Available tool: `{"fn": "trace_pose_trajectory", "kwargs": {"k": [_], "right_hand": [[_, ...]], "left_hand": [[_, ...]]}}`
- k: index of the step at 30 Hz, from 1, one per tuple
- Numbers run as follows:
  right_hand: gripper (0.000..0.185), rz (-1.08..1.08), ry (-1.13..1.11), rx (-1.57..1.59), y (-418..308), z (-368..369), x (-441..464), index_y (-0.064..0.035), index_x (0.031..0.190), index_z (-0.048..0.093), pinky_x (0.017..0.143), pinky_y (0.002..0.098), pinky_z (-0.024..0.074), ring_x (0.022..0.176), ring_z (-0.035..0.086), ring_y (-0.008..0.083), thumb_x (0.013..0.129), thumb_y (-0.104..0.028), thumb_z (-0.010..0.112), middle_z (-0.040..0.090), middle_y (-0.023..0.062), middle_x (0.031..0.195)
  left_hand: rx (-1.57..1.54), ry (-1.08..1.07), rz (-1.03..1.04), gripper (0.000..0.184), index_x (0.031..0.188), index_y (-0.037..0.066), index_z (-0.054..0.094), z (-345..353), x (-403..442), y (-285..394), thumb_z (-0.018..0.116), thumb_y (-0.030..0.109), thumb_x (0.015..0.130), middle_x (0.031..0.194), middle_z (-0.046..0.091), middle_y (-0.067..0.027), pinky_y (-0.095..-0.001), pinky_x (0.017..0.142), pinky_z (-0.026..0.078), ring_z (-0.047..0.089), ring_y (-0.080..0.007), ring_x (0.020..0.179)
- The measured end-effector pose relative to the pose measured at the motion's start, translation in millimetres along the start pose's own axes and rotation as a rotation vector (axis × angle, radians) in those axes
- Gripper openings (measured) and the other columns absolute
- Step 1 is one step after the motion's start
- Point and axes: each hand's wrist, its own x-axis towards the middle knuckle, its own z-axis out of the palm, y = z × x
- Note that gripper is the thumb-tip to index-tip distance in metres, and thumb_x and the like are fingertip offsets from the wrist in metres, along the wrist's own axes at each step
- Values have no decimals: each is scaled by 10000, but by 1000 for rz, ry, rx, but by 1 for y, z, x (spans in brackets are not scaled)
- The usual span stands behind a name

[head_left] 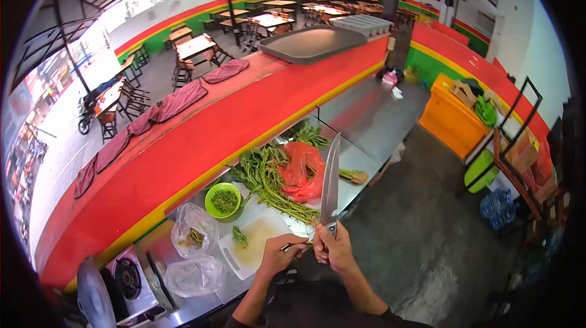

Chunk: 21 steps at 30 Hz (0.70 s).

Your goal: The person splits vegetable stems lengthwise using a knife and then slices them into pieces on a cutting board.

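Note:
My right hand (334, 247) is wrapped round the handle of a large knife (330, 178), its blade pointing up and away. Beside it, my left hand (282, 255) is closed in a pinch on a small dark thing I cannot make out. Under and beyond the left hand lies a white cutting board (250, 261) with a small green sprig (239, 237) on it. Leafy green stalks (267, 181) spread behind the board, next to a red plastic bag (303, 172). A green bowl (213, 207) holds chopped greens.
Clear plastic bags (194, 276) lie left of the board, near a gas stove (135, 285). A red ledge (201, 145) borders the metal counter (360, 114), with dark trays (311, 46) on top. An orange container (448, 119) and water bottles (499, 209) stand at the right.

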Motion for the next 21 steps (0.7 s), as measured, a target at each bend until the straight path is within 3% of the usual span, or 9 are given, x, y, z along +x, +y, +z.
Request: {"fn": "trace_pose_trajectory", "kwargs": {"k": [1,4,6,8,13,15,18,21], "right_hand": [[203,-4,-16,-3,-6,-1,-4,-57,1030,472,371,223,336,434,401,59,1034,-254,522,486,23,650],[222,-15,-72,-38,-12,-23,-24,-24,1118,497,399,213,338,463,426,48,1033,-228,519,566,43,728],[210,-38,-81,-260,-25,-43,-42,-4,1126,524,433,202,352,503,450,39,1018,-184,529,599,46,764],[196,-92,-109,-340,-35,-75,-69,12,1116,559,464,192,363,537,470,27,1004,-148,534,622,36,767],[284,-102,-113,-338,-38,-131,-116,29,1177,611,473,185,359,532,474,19,1005,-189,546,630,29,691],[348,-39,-116,-347,-43,-141,-137,31,1230,609,470,187,356,516,465,18,1013,-230,535,616,27,656],[366,-88,-264,-522,-56,-151,-152,24,1283,581,469,190,358,516,464,17,1015,-219,527,613,24,658],[401,-146,-373,-410,-57,-147,-165,12,1375,508,471,201,368,510,458,25,1019,-172,492,614,50,673]], "left_hand": [[-41,44,47,142,1011,-30,711,9,-3,-3,643,-52,888,846,714,-86,-252,591,515,631,-114,627],[-10,172,-6,144,1015,-29,715,39,-13,-3,638,-45,894,849,715,-92,-253,603,517,633,-124,642],[2,228,69,138,1024,-17,712,68,-16,1,635,-27,910,859,720,-81,-238,587,499,609,-97,635],[-80,264,-87,123,1030,-5,702,102,-26,1,645,4,922,875,724,-53,-217,570,469,576,-63,631],[-415,466,-83,121,1021,36,652,183,-56,-12,617,147,986,846,680,-73,-232,530,411,489,-68,584],[-749,560,139,137,975,48,610,203,-62,-16,585,179,1006,794,598,-55,-257,534,390,468,-99,576],[-806,597,176,143,952,54,576,215,-68,5,562,181,1016,762,524,-34,-273,545,377,451,-118,574],[-710,643,242,166,964,42,577,220,-70,32,552,195,1023,771,512,-26,-250,553,375,452,-108,607]]}}
